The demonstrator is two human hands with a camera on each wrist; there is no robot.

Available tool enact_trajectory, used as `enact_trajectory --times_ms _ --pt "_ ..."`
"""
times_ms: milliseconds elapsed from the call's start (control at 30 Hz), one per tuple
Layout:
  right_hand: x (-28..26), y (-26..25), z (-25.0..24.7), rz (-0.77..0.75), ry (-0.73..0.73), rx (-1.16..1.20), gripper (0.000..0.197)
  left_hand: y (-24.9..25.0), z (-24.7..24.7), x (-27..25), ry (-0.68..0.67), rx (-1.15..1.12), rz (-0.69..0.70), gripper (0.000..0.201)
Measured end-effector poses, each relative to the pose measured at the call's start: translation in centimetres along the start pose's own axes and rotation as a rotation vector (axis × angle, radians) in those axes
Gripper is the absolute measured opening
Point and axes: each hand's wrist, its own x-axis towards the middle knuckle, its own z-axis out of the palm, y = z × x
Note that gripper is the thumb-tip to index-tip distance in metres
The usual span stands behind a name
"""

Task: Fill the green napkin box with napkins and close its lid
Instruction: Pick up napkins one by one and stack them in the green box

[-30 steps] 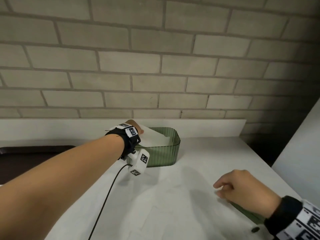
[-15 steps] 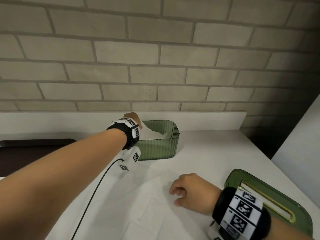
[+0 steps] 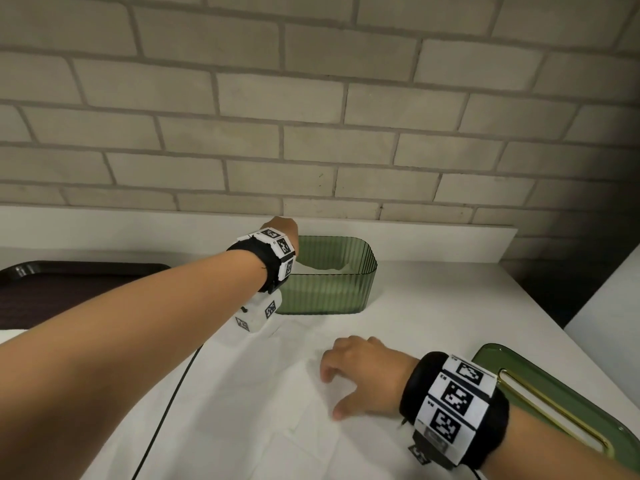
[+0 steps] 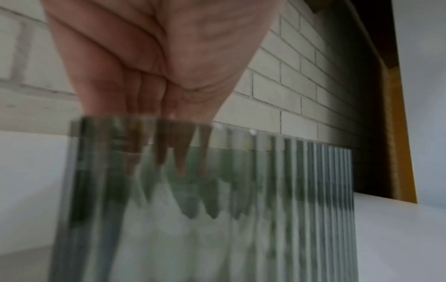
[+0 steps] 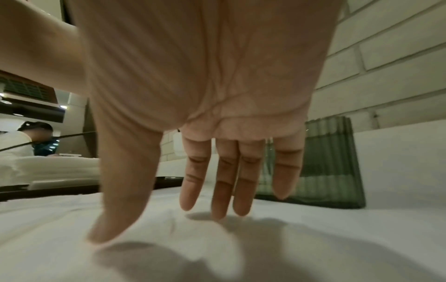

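Green napkin box point(image 3: 329, 282), far tabletop point(image 3: 433, 306): left hand point(image 4: 154, 80) fingers extended inside, pressing napkins point(image 3: 325, 266) flat; right hand point(image 3: 360, 372) released, reaching near loose napkin point(image 3: 263, 393); lid point(image 3: 561, 407) off, right.

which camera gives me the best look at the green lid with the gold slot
The head view. The green lid lies flat on the white table at the lower right, its gold-edged slot plain, though the right wrist partly covers it. The left wrist and right wrist views show none of it, only the ribbed green napkin box.
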Motion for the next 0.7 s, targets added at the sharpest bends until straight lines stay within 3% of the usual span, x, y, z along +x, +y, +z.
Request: enact_trajectory --times_ms 67,233,400,500,633,700 --pt "0.2 1.4 -0.2 0.067 0.014 -0.083 0.041 -0.6 -0.2 0.0 0.037 -0.019 0.007 0.025" --pt "-0.1 4.3 -0.9 0.237 -0.071 -0.031 0.062 -2.4 -2.2 -2.2 0.118 -0.213 0.061 0.035" --pt "0.1 5.0 -1.9 0.290 -0.168 -0.003 0.057 -4.9 -2.9 -6.8 0.232 -0.471 0.142 0.006" --pt "0.4 5.0 -2.2 0.264 -0.214 -0.078 0.050 -6.2 -1.6 -9.1 0.161 -0.507 0.163 0.004" --pt "0.3 4.7 -3.3 0.238 -0.159 -0.110 0.039 -8.0 1.2 -11.1 0.028 -0.415 0.169 0.011" --pt "0.0 4.7 -4.5 0.230 -0.140 -0.078 0.039 -8.7 2.7 -12.0 -0.058 -0.348 0.175 0.002"
